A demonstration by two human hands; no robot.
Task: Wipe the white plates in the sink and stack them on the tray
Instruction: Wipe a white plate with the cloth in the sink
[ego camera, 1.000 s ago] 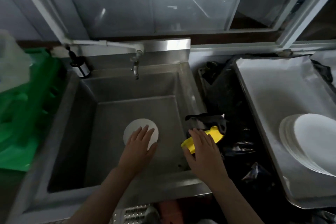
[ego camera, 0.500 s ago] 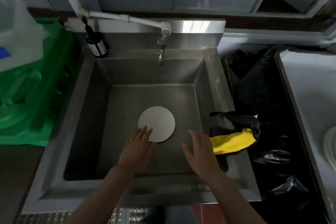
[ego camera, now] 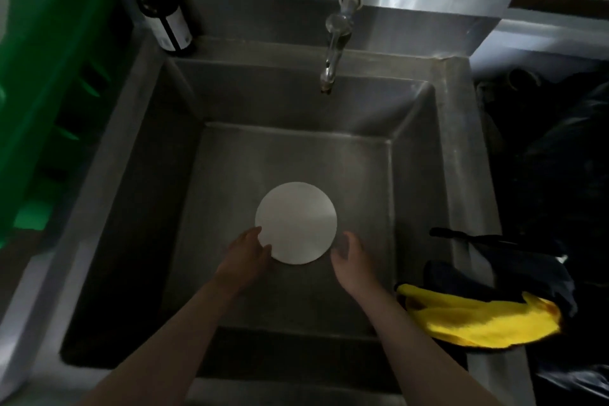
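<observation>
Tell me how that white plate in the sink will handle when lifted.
The white plate looks rigid and thin, so probably light yet breakable. It lies flat on the sink floor, so an edge likely needs prying up. The left hand and right hand flank its rim.

Green crate (ego camera: pixel 49 102) left, dark bottle (ego camera: pixel 166 23) by tap (ego camera: pixel 333 56), black bags (ego camera: pixel 557 155) right

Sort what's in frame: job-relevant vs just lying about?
Job:
white plate flat on the sink floor
left hand at the plate's near-left edge
right hand at its near-right edge
yellow cloth on the sink's right rim

Lying about:
dark bottle at the back-left corner
tap
green crate
dark cloth beside the yellow one
</observation>
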